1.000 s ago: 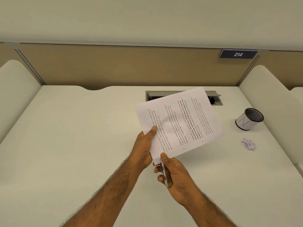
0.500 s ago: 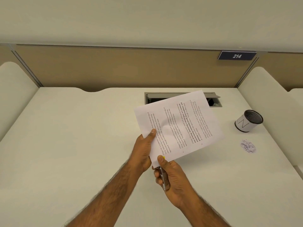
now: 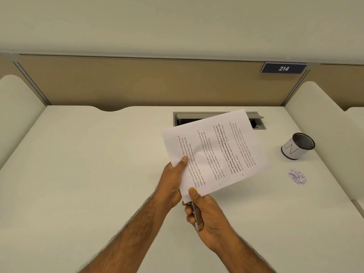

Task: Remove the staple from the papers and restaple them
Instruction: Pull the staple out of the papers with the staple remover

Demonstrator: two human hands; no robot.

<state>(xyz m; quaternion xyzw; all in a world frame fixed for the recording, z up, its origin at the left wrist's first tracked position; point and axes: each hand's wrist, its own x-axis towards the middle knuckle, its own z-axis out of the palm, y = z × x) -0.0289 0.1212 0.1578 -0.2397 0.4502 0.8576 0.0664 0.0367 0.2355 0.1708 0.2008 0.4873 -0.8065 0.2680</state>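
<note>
Printed white papers point(image 3: 214, 152) are held tilted above the desk. My left hand point(image 3: 172, 184) grips their left edge, thumb on top. My right hand point(image 3: 206, 215) holds a slim metal stapler point(image 3: 197, 217) with a yellow tip at the papers' near corner, the thumb pressing down on its top. The stapler's jaw and the corner of the papers are mostly hidden under my thumb. Whether a staple sits in the corner cannot be seen.
The pale desk point(image 3: 98, 184) has a cable hatch point(image 3: 258, 123) behind the papers. A white mesh-topped cup point(image 3: 298, 145) stands at the right, with a small pile of staples point(image 3: 297, 176) just in front of it. Padded dividers flank the desk.
Both hands and the papers stay almost in place; my right thumb has settled a little further onto the stapler's tip at the paper corner.
</note>
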